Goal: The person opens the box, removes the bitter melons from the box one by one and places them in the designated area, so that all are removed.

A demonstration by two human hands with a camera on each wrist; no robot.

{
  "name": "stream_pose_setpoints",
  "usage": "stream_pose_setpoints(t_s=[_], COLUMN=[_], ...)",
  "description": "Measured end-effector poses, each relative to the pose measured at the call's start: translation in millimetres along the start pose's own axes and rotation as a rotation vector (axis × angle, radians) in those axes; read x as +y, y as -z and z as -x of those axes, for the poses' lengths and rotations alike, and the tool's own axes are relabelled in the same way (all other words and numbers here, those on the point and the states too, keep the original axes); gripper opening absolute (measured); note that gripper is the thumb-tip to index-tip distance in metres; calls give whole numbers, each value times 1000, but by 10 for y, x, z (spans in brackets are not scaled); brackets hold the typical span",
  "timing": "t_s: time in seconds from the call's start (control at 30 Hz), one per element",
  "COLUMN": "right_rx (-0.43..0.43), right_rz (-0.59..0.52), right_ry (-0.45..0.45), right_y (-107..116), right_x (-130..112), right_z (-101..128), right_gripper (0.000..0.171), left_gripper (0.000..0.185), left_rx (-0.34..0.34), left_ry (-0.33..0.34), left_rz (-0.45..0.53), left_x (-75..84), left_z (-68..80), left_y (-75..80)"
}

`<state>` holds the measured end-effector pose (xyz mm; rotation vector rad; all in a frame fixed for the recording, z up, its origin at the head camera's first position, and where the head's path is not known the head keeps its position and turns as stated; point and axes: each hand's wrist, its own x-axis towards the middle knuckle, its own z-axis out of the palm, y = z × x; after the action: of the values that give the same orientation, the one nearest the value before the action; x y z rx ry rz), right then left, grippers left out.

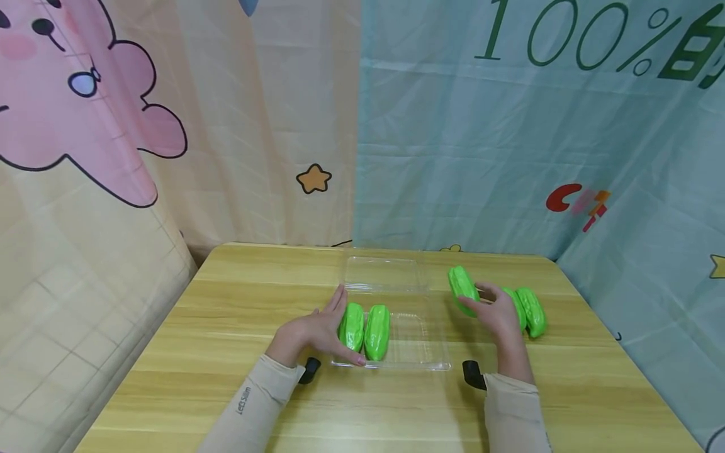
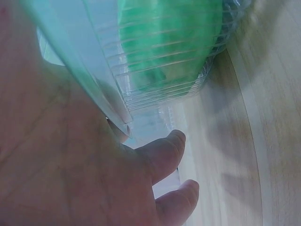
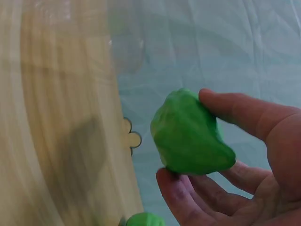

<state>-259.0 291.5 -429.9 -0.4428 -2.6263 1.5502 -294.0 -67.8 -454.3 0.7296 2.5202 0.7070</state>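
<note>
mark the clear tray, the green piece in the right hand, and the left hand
clear tray [image 1: 421, 352], head view, bare floor.
green piece [image 3: 190, 134], right wrist view, middle of its body.
left hand [image 1: 317, 330], head view, back of hand.

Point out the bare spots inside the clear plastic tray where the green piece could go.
Free: the clear plastic tray's right half, between the two green pieces inside and its right rim. Crowded: its left half, where those pieces lie beside the left hand. The right hand holds another green piece.

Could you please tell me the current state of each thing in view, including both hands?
Clear plastic clamshell box: open, lid laid back on the table.
Two green toy vegetables: lying side by side in the box.
Lifted green toy vegetable: held off the table.
Two more: resting on the table.
Left hand: steadying the box.
Right hand: gripping the lifted one.
</note>
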Motion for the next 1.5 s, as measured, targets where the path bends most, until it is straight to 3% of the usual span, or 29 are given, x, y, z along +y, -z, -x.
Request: stream_pose_setpoints(t_s=[0.23, 0.57, 0.9, 1.1, 1.5], right_rx=[70, 242, 334, 327, 334], right_rz=[172, 366, 422, 425, 460], right_ry=[8, 28, 30, -43, -29], right_y=[62, 42, -15, -49, -88], right_x=[161, 351, 426, 473, 457], right_z=[-64, -138, -181, -191, -172], right_gripper=[71, 68, 65, 69, 73], left_gripper=[151, 151, 152, 152, 152], left_rx=[-8, -12, -11, -18, -15], left_ry=[-3, 7, 7, 11, 1], left_rz=[-4, -8, -4, -9, 1], left_x=[-16, -24, -7, -7, -34], left_z=[-10, -2, -12, -19, -40], left_y=[-6, 2, 22, 13, 1])
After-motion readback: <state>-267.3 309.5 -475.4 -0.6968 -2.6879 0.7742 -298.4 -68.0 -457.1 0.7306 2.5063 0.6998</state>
